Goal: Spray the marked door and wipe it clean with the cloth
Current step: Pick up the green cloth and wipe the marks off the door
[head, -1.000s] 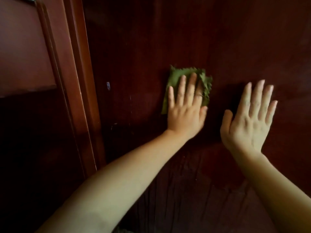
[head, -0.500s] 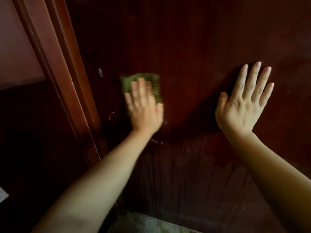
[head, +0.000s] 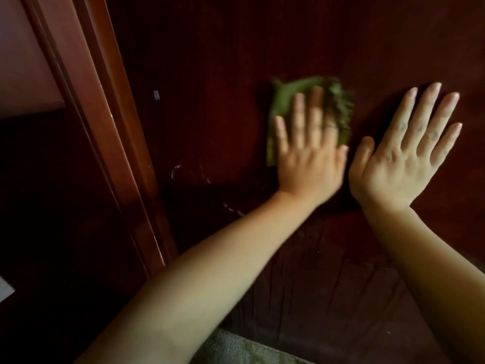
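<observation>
A dark red-brown wooden door (head: pixel 262 43) fills most of the view. My left hand (head: pixel 309 153) lies flat on a folded green cloth (head: pixel 286 101) and presses it against the door at mid height; hand and cloth are motion-blurred. My right hand (head: pixel 404 153) rests flat on the door just to the right, fingers spread, holding nothing. Pale streaks (head: pixel 175 172) and a small light mark (head: pixel 156 94) show on the door left of the cloth. Drip lines (head: pixel 328 285) run down the lower panel. No spray bottle is in view.
The lighter brown door frame (head: pixel 105 127) runs diagonally down the left side, with a dark area beyond it. A grey-green mat (head: pixel 236 348) lies on the floor at the bottom edge.
My left hand swept the cloth left towards the frame, then back right, and now sits close beside my right hand. The right hand has stayed flat on the door.
</observation>
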`<action>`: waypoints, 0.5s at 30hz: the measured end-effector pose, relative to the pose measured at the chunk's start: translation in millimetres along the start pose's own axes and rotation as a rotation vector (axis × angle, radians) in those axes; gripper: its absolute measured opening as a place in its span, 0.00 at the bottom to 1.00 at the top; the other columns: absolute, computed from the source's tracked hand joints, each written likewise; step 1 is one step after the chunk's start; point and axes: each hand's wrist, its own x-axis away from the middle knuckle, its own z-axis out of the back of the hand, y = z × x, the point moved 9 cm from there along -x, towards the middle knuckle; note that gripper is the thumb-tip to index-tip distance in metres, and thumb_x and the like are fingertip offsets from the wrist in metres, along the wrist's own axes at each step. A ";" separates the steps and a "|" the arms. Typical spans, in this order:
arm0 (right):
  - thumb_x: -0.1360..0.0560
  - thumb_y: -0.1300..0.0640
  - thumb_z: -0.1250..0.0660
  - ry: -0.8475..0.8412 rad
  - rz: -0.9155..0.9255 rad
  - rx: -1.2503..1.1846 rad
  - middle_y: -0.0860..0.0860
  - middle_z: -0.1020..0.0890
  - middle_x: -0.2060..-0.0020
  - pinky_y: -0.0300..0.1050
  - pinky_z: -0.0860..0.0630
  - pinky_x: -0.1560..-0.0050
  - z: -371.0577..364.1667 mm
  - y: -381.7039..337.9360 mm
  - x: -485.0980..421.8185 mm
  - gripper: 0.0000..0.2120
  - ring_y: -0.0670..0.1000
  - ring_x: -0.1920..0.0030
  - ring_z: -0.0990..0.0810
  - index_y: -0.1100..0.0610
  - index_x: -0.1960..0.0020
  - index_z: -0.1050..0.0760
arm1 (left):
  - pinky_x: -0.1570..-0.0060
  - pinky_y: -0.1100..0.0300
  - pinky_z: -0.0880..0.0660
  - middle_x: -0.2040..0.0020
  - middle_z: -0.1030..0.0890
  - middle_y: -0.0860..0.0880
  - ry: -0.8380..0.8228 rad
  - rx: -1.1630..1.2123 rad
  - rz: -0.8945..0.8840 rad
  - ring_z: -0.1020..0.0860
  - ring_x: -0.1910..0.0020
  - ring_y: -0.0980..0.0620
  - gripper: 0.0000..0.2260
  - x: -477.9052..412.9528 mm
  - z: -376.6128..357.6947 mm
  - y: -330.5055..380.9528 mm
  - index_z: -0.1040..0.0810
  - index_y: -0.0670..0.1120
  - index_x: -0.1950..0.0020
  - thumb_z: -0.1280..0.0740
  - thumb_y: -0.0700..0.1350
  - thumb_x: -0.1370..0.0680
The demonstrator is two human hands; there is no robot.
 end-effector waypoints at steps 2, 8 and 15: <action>0.21 0.55 0.43 -0.008 0.039 -0.094 0.62 0.46 0.21 0.60 0.55 0.22 3.6 4.0 2.1 0.33 0.66 0.21 0.49 0.61 0.19 0.50 | 0.24 0.39 0.57 0.21 0.56 0.43 -0.037 -0.032 -0.059 0.59 0.22 0.41 0.31 15.6 -11.2 21.6 0.48 0.43 0.20 0.47 0.57 0.19; 0.20 0.60 0.42 -0.087 0.054 -0.248 0.66 0.46 0.22 0.60 0.54 0.22 4.3 18.9 84.4 0.31 0.67 0.22 0.49 0.65 0.21 0.48 | 0.23 0.43 0.54 0.21 0.39 0.48 -0.053 -0.089 -0.278 0.43 0.21 0.47 0.26 70.7 -38.5 22.3 0.38 0.48 0.22 0.48 0.56 0.19; 0.18 0.55 0.44 -0.060 -0.104 -0.154 0.67 0.43 0.23 0.61 0.55 0.23 -45.4 4.6 129.5 0.31 0.70 0.24 0.46 0.63 0.20 0.50 | 0.23 0.44 0.53 0.21 0.40 0.49 -0.048 -0.184 -0.393 0.46 0.22 0.46 0.30 136.0 -68.0 -41.7 0.41 0.47 0.22 0.40 0.56 0.21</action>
